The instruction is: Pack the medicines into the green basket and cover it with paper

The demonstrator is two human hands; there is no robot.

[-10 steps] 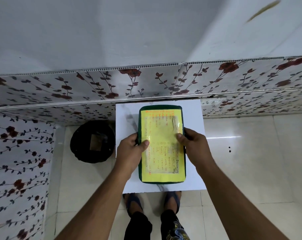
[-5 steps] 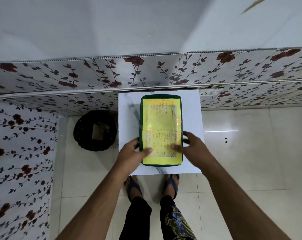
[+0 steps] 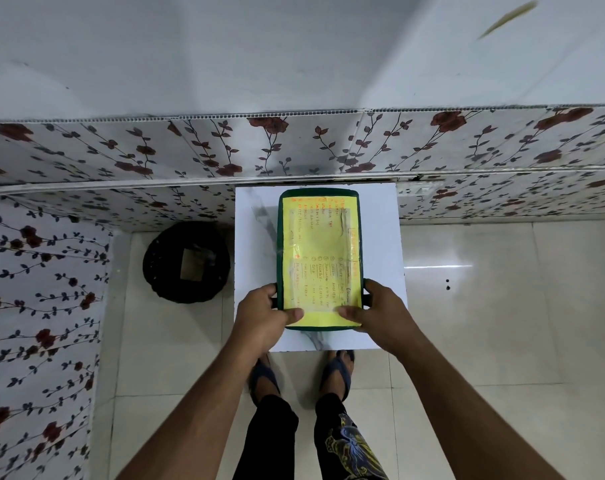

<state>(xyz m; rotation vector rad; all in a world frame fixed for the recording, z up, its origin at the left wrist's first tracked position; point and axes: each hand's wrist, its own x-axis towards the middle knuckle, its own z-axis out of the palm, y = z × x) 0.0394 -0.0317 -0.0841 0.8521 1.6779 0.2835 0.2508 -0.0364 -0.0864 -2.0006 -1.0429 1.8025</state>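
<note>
White table (image 3: 380,216) | green basket (image 3: 281,258) topped with yellow paper (image 3: 320,258) | left hand (image 3: 261,318), right hand (image 3: 386,315) grasp basket

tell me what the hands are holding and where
Both hands, left hand and right hand, grip the green basket at its near corners, thumbs pressing the yellow paper on top.

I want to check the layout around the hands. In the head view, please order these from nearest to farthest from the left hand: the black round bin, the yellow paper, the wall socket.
1. Yellow paper: on top of the green basket; the left hand has its thumb on it.
2. Black round bin: on the floor, left of the white table.
3. Wall socket: on the floral wall, beyond the table's far right corner.
</note>
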